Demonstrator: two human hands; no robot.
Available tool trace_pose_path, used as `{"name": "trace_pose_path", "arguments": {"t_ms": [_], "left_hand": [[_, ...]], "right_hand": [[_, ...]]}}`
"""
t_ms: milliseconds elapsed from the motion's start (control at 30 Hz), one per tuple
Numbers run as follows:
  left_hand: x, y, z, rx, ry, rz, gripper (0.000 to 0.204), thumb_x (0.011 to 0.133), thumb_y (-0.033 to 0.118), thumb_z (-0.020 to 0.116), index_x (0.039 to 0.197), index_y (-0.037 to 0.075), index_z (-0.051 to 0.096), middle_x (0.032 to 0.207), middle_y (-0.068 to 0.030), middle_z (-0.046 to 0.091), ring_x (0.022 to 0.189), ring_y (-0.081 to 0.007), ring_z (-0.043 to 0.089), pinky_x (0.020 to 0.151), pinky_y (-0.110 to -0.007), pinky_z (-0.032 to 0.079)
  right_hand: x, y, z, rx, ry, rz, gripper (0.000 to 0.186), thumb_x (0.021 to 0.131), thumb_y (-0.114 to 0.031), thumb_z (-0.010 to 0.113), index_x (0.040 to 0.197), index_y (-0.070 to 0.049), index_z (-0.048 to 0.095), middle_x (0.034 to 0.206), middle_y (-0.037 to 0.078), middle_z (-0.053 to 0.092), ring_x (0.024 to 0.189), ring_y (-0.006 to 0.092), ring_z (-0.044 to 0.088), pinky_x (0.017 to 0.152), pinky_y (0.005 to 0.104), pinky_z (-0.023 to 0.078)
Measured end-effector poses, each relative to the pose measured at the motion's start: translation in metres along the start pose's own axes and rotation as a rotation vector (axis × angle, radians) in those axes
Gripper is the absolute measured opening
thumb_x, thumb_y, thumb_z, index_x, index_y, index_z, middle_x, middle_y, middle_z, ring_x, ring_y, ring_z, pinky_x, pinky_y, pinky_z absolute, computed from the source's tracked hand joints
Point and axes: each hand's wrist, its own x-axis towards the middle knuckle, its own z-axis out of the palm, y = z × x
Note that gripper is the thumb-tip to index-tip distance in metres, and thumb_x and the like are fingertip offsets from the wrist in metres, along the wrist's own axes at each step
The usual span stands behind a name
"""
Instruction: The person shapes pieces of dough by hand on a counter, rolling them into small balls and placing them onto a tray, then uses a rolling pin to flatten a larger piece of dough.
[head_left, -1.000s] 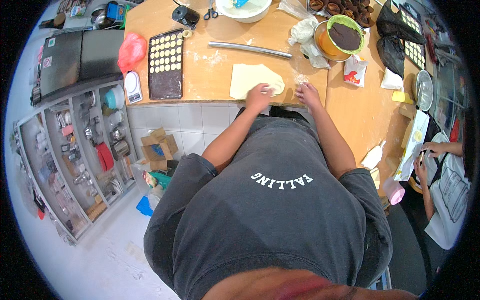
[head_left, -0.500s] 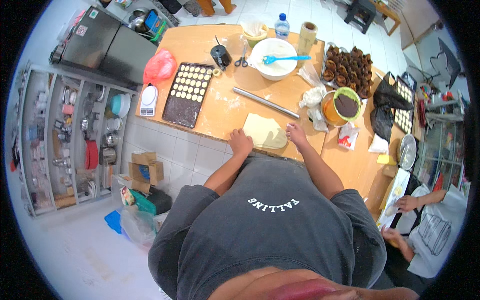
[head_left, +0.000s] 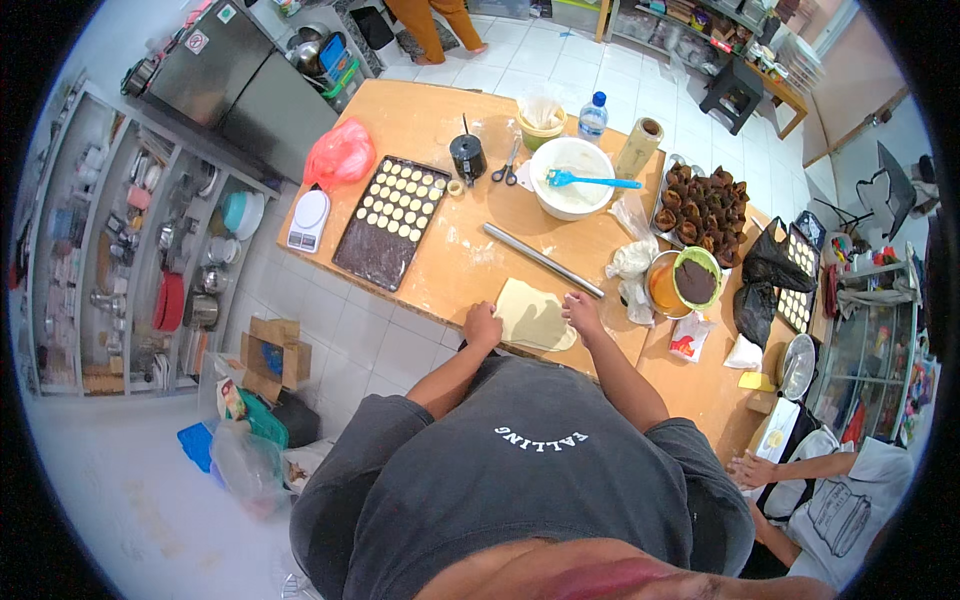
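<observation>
A flat pale sheet of dough (head_left: 537, 318) lies at the table's near edge, right in front of me. My left hand (head_left: 483, 327) is at its left edge, fingers curled in and closed on the rim. At the upper right edge, the fingers of my right hand (head_left: 582, 313) are pinched together on the dough. Just beyond the sheet a metal rolling pin (head_left: 543, 261) rests slantwise on the floury wood. To the left, a dark baking tray (head_left: 375, 258) carries rows of small round dough pieces over its far part.
Beyond the pin stand a white bowl (head_left: 570, 206) with a blue brush, scissors (head_left: 506, 172) and a black pot (head_left: 467, 156). A scale (head_left: 308, 220) sits far left. Dark brown cups (head_left: 700, 205) and a brown-filled container (head_left: 697, 279) are right. Another person's hands (head_left: 752, 470) work lower right.
The whole view has shifted, showing more of the far floor. My right hand has come in closer against the dough's edge. The other person's hands have drawn together.
</observation>
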Motion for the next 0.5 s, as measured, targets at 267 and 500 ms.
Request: {"name": "trace_pose_path", "arguments": {"t_ms": [267,500], "left_hand": [[0.021,0.001,-0.026,0.041,-0.198,0.098,0.032,0.08,0.018,0.071,0.108,0.013,0.058,0.091,-0.0112,0.068,0.093,-0.0334,0.066,0.081,-0.048,0.051],[0.055,-0.01,-0.041,-0.02,-0.376,0.216,0.059,0.077,0.021,0.075,0.13,0.017,0.049,0.091,-0.0121,0.07,0.091,-0.0347,0.067,0.082,-0.047,0.052]], "right_hand": [[0.003,-0.005,0.034,-0.027,0.107,-0.037,0.028,0.096,-0.03,0.06,0.113,-0.008,0.059,0.094,0.005,0.064,0.076,0.0141,0.06,0.06,0.0273,0.045],[-0.009,0.014,0.062,0.097,0.244,0.06,0.027,0.097,-0.029,0.06,0.114,-0.008,0.06,0.094,0.007,0.065,0.074,0.0144,0.061,0.06,0.027,0.046]]}}
